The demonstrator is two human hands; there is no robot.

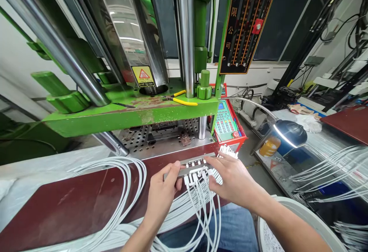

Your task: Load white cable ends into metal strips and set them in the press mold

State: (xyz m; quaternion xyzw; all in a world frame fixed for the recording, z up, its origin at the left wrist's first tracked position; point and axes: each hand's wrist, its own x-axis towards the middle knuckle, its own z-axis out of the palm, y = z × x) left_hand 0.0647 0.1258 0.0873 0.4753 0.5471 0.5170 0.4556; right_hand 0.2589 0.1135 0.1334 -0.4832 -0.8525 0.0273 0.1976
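Note:
My left hand (162, 190) grips the left end of a slotted metal bar (181, 172), thumb on top and fingers curled beneath. White moulded cable ends (195, 178) sit in a row along the bar's near side, with white cables (201, 210) hanging from them toward my lap. Over the right part of the bar is my right hand (230, 177). Its fingertips press on the bar's top by the slots, and its thumb is bent at the near side beside the rightmost cable ends. The right end of the bar is partly hidden behind this hand.
A green press (138, 116) stands ahead, with yellow-handled pliers (185, 101) on its ledge. Looped white cables (126, 171) lie on the brown board (71, 202). To the right are a red control box (227, 123), a lamp (290, 133) and a white bin (287, 202).

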